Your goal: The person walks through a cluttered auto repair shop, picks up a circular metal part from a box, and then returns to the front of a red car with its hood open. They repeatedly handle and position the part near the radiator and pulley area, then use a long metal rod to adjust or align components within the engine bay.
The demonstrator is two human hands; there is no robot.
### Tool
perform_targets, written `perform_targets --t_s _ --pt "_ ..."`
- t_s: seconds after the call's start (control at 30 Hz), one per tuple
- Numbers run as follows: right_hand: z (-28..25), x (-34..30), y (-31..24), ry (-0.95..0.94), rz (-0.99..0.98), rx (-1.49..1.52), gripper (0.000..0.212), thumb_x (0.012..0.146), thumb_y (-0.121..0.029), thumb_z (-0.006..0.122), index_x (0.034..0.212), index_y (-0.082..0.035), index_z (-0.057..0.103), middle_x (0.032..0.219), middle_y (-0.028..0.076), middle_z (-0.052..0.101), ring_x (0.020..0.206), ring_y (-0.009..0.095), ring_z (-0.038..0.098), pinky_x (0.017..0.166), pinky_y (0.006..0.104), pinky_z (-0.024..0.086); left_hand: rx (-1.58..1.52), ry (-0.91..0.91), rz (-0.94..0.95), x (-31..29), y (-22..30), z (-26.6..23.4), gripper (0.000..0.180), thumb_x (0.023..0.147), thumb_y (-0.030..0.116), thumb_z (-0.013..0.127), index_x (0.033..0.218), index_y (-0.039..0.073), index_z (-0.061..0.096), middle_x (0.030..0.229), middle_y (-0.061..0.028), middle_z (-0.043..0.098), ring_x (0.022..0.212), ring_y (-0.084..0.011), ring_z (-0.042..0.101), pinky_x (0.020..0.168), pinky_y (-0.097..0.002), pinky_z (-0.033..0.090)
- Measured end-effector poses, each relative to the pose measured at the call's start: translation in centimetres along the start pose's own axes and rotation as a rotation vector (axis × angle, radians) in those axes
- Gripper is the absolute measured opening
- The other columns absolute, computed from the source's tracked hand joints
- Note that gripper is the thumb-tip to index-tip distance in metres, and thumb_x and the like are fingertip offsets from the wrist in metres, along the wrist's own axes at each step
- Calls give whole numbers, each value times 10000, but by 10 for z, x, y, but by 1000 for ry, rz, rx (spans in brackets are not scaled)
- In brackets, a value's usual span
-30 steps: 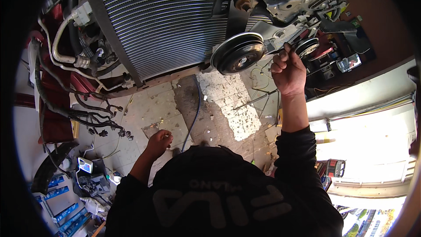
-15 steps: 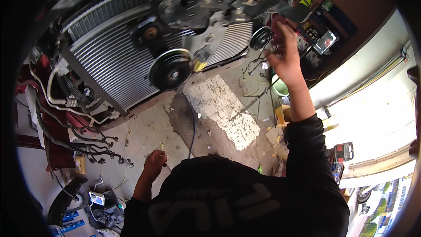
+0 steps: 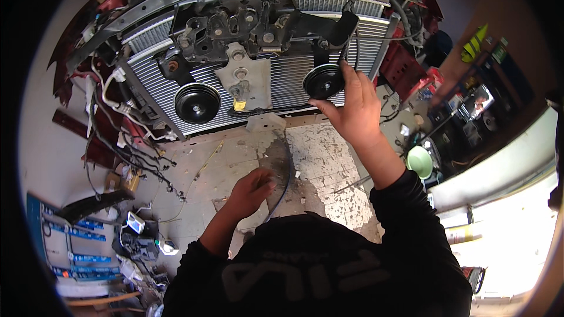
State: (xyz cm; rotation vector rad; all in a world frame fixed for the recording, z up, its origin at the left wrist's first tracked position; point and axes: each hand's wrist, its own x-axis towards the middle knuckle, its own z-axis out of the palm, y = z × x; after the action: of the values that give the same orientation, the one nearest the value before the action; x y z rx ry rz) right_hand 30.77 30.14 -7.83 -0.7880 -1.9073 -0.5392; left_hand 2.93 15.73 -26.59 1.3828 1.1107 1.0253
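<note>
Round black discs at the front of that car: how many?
2. One black disc sits left of the pale bracket; the other disc is right of it, at the right hand. Any behind the metalwork would be hidden.

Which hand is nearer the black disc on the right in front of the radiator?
Right. The right hand is at the black disc, thumb and fingers about its rim. The left hand is well apart, lower and to its left in the picture.
</note>
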Motion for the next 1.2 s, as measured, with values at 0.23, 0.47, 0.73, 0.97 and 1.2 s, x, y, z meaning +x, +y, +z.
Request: perform_targets --t_s 0.23,0.47,0.73,0.97,1.2 --pt "12 -4 0 66 29 15 1002 735 -487 975 1455 73 560 1070 173 641 875 327 669 726 445 589 171 150 370 54 128 43 418 1089 60 669 1477 -7 531 1352 -82 640 1183 -169 632 973 -316 530" --pt "24 -9 -14 144 91 59 951 755 -331 944 1491 85 511 1056 191 593 863 379 638 695 457 576 -133 304 650 125 174 63 522 1087 158 698 1531 -12 482 1290 -113 706 1127 -168 675 967 -302 541" --pt "18 -6 -24 175 137 17 878 758 -246 913 1487 58 531 1133 198 613 954 391 629 800 462 576 -174 53 517 154 179 55 378 1103 163 706 1413 -29 608 1268 -55 721 1136 -129 667 1016 -314 552" --pt "7 -6 -8 59 76 63 813 754 -246 897 1418 74 555 1083 198 619 941 392 634 793 466 572 -51 117 533 152 174 49 416 1089 193 731 1421 -20 600 1225 -80 755 1067 -126 700 895 -308 584" --pt "28 -11 -19 157 147 127 798 723 -223 901 1387 74 572 1068 198 624 807 365 675 673 443 583 -181 141 583 150 167 48 366 1100 224 723 1348 -29 628 1176 -57 738 1033 -120 671 924 -293 552"
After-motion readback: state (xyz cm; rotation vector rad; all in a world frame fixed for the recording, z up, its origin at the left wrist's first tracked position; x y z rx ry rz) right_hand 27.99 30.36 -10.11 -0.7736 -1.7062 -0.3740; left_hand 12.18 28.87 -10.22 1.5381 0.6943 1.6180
